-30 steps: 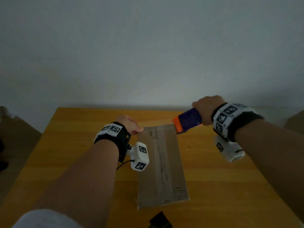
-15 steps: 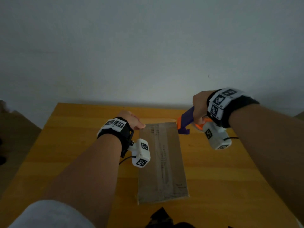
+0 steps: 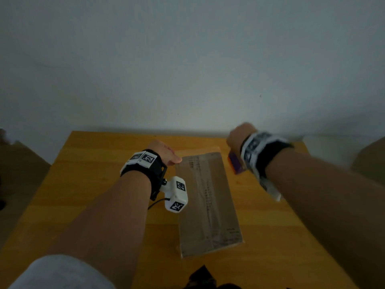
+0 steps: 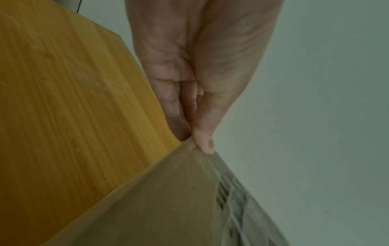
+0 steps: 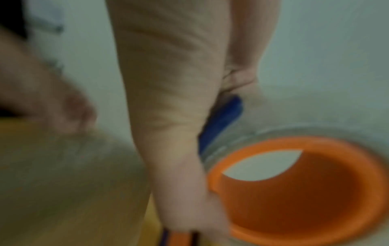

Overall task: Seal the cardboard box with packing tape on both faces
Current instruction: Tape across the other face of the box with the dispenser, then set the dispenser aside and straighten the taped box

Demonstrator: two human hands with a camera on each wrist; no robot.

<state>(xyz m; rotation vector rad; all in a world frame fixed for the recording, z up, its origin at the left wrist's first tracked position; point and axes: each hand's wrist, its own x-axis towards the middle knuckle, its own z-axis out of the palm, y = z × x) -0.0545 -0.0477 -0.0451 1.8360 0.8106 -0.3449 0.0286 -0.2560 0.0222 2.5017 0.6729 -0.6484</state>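
A flat brown cardboard box [image 3: 208, 203] lies lengthwise on the wooden table, a strip of clear tape running down its middle. My left hand [image 3: 166, 154] pinches the box's far left corner [image 4: 189, 144] between thumb and fingers. My right hand [image 3: 239, 136], blurred by motion, grips the blue and orange tape dispenser [image 3: 235, 163] just off the box's far right corner. In the right wrist view the dispenser's orange roll core [image 5: 305, 188] with clear tape fills the lower right, and the blue handle [image 5: 223, 119] sits in my fist.
The yellow wooden table [image 3: 83, 195] ends at a grey wall close behind the box. A dark object [image 3: 200, 278] pokes in at the near edge. Brown cardboard shapes [image 3: 368, 157] stand off the table at the right and left.
My right hand has swung the tape dispenser from the box's far edge to the right and down. The left hand has stayed on the far left corner.
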